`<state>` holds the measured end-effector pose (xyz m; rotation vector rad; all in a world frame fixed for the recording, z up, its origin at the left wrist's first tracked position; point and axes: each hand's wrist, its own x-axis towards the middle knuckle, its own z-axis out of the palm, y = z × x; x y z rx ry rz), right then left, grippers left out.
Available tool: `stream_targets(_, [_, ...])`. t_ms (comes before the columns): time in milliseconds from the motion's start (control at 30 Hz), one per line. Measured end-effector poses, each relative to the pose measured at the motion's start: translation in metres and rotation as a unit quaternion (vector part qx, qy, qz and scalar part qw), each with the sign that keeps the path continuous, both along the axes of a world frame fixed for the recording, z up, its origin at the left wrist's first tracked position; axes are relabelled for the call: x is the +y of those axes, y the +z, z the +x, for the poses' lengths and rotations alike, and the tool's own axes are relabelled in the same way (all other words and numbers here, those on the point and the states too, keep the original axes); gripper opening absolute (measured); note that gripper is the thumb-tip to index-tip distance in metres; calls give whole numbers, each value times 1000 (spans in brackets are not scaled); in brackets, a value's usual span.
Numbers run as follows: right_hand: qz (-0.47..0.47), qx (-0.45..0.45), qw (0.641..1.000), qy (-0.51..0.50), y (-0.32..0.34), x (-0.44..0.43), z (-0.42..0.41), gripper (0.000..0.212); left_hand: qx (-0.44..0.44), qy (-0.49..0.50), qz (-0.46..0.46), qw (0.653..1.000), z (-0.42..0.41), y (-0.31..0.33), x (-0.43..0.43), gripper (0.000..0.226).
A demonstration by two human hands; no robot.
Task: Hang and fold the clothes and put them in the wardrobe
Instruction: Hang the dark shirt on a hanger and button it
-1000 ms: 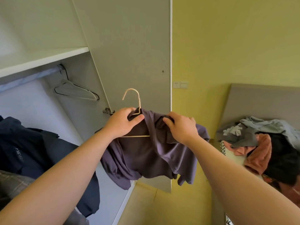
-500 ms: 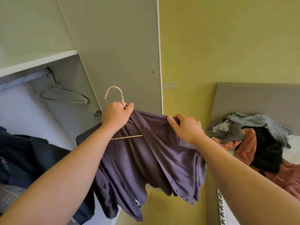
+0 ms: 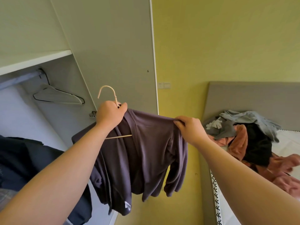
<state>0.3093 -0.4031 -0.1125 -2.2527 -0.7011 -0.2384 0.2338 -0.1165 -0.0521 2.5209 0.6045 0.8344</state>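
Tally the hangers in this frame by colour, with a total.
Cream hanger: 1, gripped in the left hand and carrying the purple shirt
Dark hanger: 1, bare, on the wardrobe rail
Total: 2

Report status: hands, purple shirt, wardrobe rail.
Left hand grips the hanger at its neck; right hand pinches shirt at shoulder. Shirt draped on hanger, not yet on the rail. Rail carries one empty hanger; path looks open.
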Motion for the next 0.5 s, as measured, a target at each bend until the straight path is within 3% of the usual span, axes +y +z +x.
stream_targets(133, [-97, 31, 993, 60, 5, 7, -4, 29, 3, 8, 4, 1000, -8, 3, 0, 57])
stream_targets(233, [-111, 48, 989, 81, 9, 16, -13, 35, 8, -4, 6, 1000, -14, 2, -5, 59])
stream_targets(400, [-139, 3, 985, 98, 21, 47, -34, 36, 22, -75, 55, 995, -16, -2, -28, 69])
stream_targets(500, [-116, -24, 989, 85, 24, 63, -42, 28, 60, -144, 42, 987, -15, -5, -38, 60])
